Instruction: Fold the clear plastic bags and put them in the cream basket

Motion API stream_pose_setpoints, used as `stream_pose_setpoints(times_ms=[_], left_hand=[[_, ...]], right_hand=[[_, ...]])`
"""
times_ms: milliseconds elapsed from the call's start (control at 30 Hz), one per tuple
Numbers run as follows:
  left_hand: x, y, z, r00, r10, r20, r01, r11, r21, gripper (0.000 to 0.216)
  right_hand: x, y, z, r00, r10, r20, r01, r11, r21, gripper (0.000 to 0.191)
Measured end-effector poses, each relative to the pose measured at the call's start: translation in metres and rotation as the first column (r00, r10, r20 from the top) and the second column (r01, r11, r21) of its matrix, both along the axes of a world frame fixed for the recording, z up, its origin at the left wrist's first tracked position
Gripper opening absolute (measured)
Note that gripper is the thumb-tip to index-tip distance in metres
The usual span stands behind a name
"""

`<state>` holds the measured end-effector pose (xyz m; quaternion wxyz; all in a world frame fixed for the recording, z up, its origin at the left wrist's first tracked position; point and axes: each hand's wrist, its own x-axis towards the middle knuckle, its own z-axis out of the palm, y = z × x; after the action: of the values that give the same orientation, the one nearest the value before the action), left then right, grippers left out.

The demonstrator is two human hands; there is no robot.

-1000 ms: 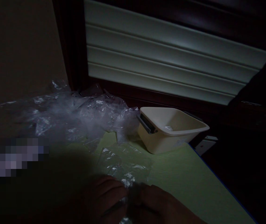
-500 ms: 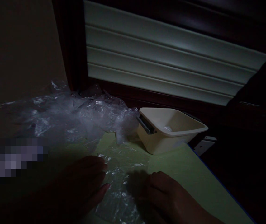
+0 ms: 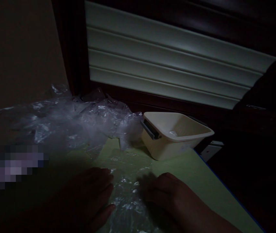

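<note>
Film (image 3: 130,204) lies between left grip (image 3: 91,194) and right grip (image 3: 169,195).

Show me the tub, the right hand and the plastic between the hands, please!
Tub (image 3: 168,148): head view, on its outer wall.
Right hand (image 3: 170,195): head view, on the back of it.
Plastic (image 3: 129,204): head view, on its shiny, crinkled middle.

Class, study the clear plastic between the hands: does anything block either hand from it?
Nothing visible does. The left hand is beside the clear plastic on one side, the right hand on the other; contact is too dark to judge. The cream bin and plastic heap sit farther back, out of the way.
</note>
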<state>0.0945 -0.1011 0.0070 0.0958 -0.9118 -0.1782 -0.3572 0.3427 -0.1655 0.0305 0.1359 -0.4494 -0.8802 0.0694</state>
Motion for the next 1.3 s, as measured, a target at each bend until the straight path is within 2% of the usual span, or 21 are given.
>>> stream_pose_setpoints(times_ms=[200,333,467,533,667,833,1033,1167,1300], left_hand=[[0.001,0.003,0.005,0.999,-0.032,-0.021,0.032,0.999,0.020,0.052],[-0.001,0.000,0.006,0.996,-0.010,-0.084,0.013,0.999,0.030,0.051],[-0.002,-0.001,0.007,0.998,-0.020,-0.063,0.023,0.999,0.043,0.042],[0.000,-0.001,0.006,0.997,-0.023,-0.067,0.025,0.999,0.030,0.041],[0.003,-0.002,0.003,0.997,-0.053,-0.051,0.052,0.998,-0.030,0.054],[0.000,0.000,0.005,0.998,-0.003,-0.065,0.004,1.000,0.007,0.046],[-0.011,0.024,0.000,0.995,0.040,-0.091,-0.030,0.994,0.107,0.028],[-0.009,0.025,0.006,0.991,0.029,-0.130,-0.027,0.999,0.023,0.043],[-0.004,0.013,0.009,0.995,-0.012,-0.100,0.008,0.999,-0.041,0.046]], right_hand=[[-0.005,0.003,-0.005,0.989,0.141,0.034,-0.141,0.990,-0.003,0.011],[-0.003,0.002,0.001,0.997,0.076,0.008,-0.076,0.997,-0.026,0.013],[-0.003,0.001,0.002,0.999,0.005,-0.047,-0.004,1.000,0.011,0.020],[-0.003,0.003,-0.002,0.998,0.046,-0.036,-0.046,0.999,-0.009,0.019],[-0.003,0.006,-0.011,0.990,0.128,-0.062,-0.129,0.991,-0.025,0.016],[-0.003,0.005,-0.006,0.981,0.002,-0.193,-0.024,0.994,-0.111,0.027],[0.000,0.006,-0.008,0.975,-0.087,-0.204,0.071,0.994,-0.086,0.047],[0.004,0.009,-0.011,0.987,-0.082,-0.139,0.073,0.995,-0.067,0.042],[0.003,0.006,0.005,0.992,-0.091,-0.092,0.080,0.990,-0.117,0.037]])
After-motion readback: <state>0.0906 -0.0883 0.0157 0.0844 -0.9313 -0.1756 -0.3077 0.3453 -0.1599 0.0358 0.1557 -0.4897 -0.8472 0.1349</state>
